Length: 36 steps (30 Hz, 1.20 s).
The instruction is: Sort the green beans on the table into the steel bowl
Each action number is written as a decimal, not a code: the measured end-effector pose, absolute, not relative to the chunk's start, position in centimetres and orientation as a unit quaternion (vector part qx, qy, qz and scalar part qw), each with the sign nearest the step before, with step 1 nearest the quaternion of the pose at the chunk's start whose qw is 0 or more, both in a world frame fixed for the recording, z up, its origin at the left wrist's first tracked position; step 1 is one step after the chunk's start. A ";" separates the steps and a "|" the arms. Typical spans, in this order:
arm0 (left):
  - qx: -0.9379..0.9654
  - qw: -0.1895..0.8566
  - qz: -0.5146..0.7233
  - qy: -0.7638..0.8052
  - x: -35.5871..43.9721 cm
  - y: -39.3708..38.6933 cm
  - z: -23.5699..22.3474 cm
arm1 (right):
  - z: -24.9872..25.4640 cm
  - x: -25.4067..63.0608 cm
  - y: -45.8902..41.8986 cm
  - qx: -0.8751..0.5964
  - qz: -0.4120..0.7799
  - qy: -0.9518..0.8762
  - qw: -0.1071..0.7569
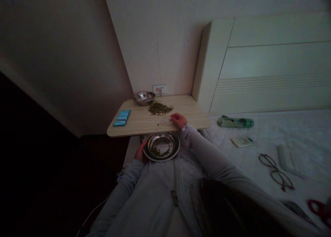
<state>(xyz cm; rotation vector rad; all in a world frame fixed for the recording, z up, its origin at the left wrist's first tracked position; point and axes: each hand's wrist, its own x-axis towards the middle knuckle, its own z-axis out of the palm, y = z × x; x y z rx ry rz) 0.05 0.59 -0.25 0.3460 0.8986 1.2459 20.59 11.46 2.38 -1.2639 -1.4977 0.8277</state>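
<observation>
My left hand (141, 152) is closed on the left rim of a shiny metal bowl (176, 152), held just under the front edge of a small wooden table (138, 125). Small green bits (155, 151), perhaps beans, lie in the bottom of this bowl. Over the table's front right part, the fingers of my right hand (179, 121) pinch a thin clear plastic piece (165, 121) resting at the tabletop. Beyond it a spread heap of the same green bits (159, 108) covers the table, with a few stray ones near the front edge.
A second metal bowl (144, 98) stands at the table's back left, by a wall socket (160, 89). A blue-screened device (122, 117) lies at the left. On the bed to the right are a green bottle (236, 122), a phone (243, 141), glasses (276, 171) and a pale case (291, 160).
</observation>
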 end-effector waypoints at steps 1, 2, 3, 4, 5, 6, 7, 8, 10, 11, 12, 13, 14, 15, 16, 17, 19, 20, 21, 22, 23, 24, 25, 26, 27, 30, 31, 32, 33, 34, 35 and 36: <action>0.156 0.706 0.561 0.402 0.0 0.6 -0.3 | 2.4 20.6 11.5 -0.517 0.342 -0.617 0.484; 0.158 0.707 0.562 0.400 0.0 0.7 -0.4 | 2.4 20.6 11.5 -0.513 0.344 -0.619 0.484; 0.159 0.708 0.561 0.398 0.0 0.7 -0.5 | 2.4 20.6 11.5 -0.509 0.347 -0.621 0.485; 0.161 0.709 0.562 0.396 0.0 0.7 -0.6 | 2.4 20.7 11.5 -0.506 0.347 -0.622 0.486; 0.162 0.710 0.562 0.393 0.0 0.7 -0.6 | 2.4 20.7 11.5 -0.505 0.346 -0.622 0.489; 0.164 0.710 0.561 0.392 0.0 0.7 -0.6 | 2.4 20.7 11.5 -0.504 0.345 -0.621 0.491; 0.165 0.711 0.560 0.392 0.0 0.7 -0.6 | 2.4 20.7 11.4 -0.504 0.344 -0.621 0.492; 0.166 0.710 0.560 0.393 0.0 0.7 -0.6 | 2.4 20.6 11.4 -0.503 0.343 -0.621 0.494; 0.168 0.706 0.562 0.397 0.0 0.7 -0.5 | 2.5 20.6 11.3 -0.501 0.345 -0.620 0.495; 0.169 0.703 0.564 0.399 0.0 0.7 -0.5 | 2.5 20.6 11.3 -0.501 0.345 -0.619 0.496; 0.169 0.702 0.565 0.400 0.0 0.6 -0.4 | 2.5 20.6 11.3 -0.503 0.345 -0.618 0.496; 0.169 0.701 0.565 0.401 0.1 0.6 -0.4 | 2.5 20.6 11.3 -0.505 0.345 -0.616 0.496; 0.168 0.701 0.564 0.403 0.1 0.6 -0.3 | 2.5 20.6 11.4 -0.507 0.345 -0.615 0.496; 0.168 0.702 0.562 0.405 0.1 0.6 -0.3 | 2.4 20.6 11.4 -0.509 0.345 -0.614 0.496; 0.168 0.702 0.560 0.407 0.1 0.6 -0.3 | 2.4 20.6 11.5 -0.509 0.346 -0.613 0.495; 0.167 0.703 0.558 0.407 0.1 0.6 -0.2 | 2.3 20.6 11.5 -0.507 0.347 -0.613 0.496; 0.165 0.703 0.559 0.407 0.1 0.6 -0.2 | 2.2 20.6 11.6 -0.503 0.350 -0.613 0.498; 0.163 0.703 0.561 0.406 0.1 0.5 -0.2 | 2.2 20.6 11.6 -0.503 0.350 -0.613 0.499; 0.162 0.703 0.562 0.405 0.1 0.6 -0.2 | 2.2 20.6 11.6 -0.504 0.349 -0.613 0.499; 0.160 0.703 0.562 0.405 0.1 0.6 -0.2 | 2.3 20.6 11.5 -0.507 0.346 -0.612 0.499; 0.160 0.704 0.562 0.404 0.1 0.6 -0.2 | 2.3 20.6 11.5 -0.510 0.344 -0.611 0.498; 0.159 0.705 0.561 0.404 0.1 0.6 -0.2 | 2.4 20.6 11.4 -0.512 0.344 -0.610 0.497; 0.159 0.705 0.561 0.404 0.1 0.6 -0.3 | 2.5 20.5 11.3 -0.514 0.344 -0.609 0.496; 0.158 0.706 0.560 0.404 0.1 0.6 -0.3 | 2.5 20.5 11.3 -0.515 0.345 -0.609 0.495; 0.158 0.708 0.557 0.404 0.0 0.6 -0.3 | 2.6 20.5 11.2 -0.515 0.347 -0.609 0.493; 0.158 0.711 0.554 0.402 0.0 0.6 -0.4 | 2.7 20.5 11.2 -0.520 0.349 -0.607 0.490; 0.160 0.711 0.555 0.401 0.0 0.6 -0.4 | 2.7 20.5 11.1 -0.522 0.347 -0.607 0.489; 0.161 0.709 0.557 0.400 0.1 0.6 -0.4 | 2.7 20.5 11.1 -0.524 0.344 -0.608 0.488; 0.162 0.707 0.559 0.401 0.1 0.6 -0.3 | 2.7 20.5 11.1 -0.524 0.341 -0.609 0.488; 0.163 0.706 0.560 0.402 0.1 0.6 -0.3 | 2.7 20.5 11.2 -0.523 0.339 -0.611 0.488; 0.164 0.705 0.560 0.404 0.1 0.6 -0.3 | 2.7 20.5 11.2 -0.522 0.338 -0.612 0.489; 0.164 0.703 0.560 0.406 0.1 0.6 -0.2 | 2.6 20.5 11.2 -0.520 0.338 -0.612 0.491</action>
